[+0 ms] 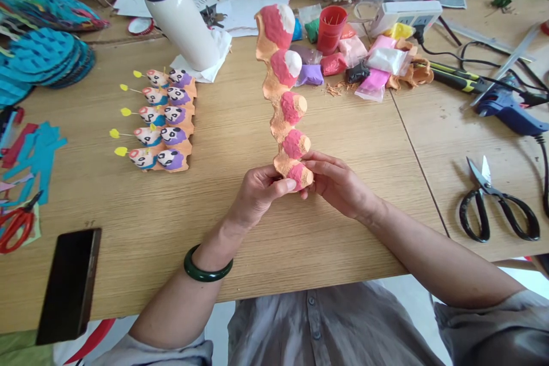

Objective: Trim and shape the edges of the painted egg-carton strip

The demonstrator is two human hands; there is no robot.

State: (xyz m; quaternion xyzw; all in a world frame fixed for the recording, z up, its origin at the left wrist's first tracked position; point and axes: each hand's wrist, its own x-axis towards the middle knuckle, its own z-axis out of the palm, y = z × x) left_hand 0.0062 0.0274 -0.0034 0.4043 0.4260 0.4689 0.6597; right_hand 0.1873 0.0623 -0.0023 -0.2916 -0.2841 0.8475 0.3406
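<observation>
My left hand (257, 194) and my right hand (338, 186) both hold the lower end of an upright strip of orange-painted egg carton (274, 83). Its several cups are coated in pink clay, and the upper two also have white tops. My left thumb presses on the lowest cup from the left, while my right fingers wrap it from the other side. A dark green bangle (208, 263) circles my left wrist. To the left, a double row of painted egg-cup animal figures (165, 120) stands on the table, out of reach of both hands.
Black-handled scissors (493, 211) and a blue glue gun (508, 108) lie on the right. Clay packets (369, 63), a red cup (331, 28) and a power strip (405, 14) sit behind. A black phone (71, 286) overhangs the near edge of the wooden table (300, 240).
</observation>
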